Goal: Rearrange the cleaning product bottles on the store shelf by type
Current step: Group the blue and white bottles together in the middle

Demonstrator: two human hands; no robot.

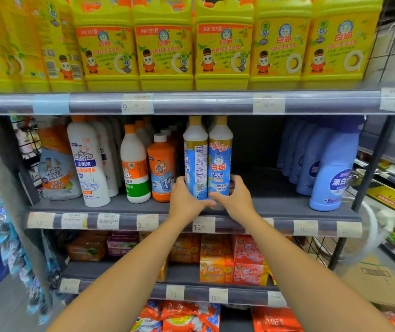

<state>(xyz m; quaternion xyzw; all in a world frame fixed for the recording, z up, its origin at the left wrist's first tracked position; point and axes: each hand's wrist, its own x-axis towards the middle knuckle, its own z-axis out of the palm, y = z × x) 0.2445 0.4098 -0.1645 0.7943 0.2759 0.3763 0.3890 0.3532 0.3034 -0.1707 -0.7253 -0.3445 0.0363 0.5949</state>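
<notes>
Now, progress: partly sorted, I judge; bare gap right of the hands unfilled.
Left hand (183,198): curled round one tall white-and-blue plastic bottle (195,159).
Right hand (237,198): curled round the twin bottle (220,161), touching the first, at the grey metal shelf's (275,204) front.
Materials: glossy cylinders, gold caps (195,121), printed labels (219,172).

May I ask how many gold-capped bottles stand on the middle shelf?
2, adjacent: left bottle in the left hand, right bottle in the right hand; others may hide behind.
</notes>
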